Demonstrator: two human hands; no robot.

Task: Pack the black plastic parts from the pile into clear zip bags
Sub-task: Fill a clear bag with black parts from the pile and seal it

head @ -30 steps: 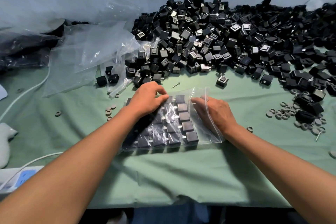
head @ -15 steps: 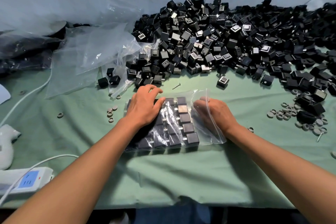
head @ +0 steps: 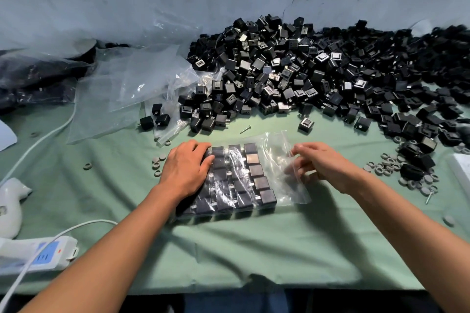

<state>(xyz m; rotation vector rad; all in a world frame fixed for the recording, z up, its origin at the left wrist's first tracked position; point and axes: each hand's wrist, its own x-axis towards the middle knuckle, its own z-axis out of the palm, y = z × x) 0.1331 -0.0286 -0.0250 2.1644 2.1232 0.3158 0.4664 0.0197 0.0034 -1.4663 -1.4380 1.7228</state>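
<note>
No text, brand, number or sign can be read anywhere in the head view. The white power strip (head: 38, 254) at the lower left carries a blue panel with a few pale marks (too blurred to make out as letters or symbols). The black plastic parts (head: 318, 76) in the pile and the clear zip bag (head: 277, 157) show no printing that can be made out.
</note>
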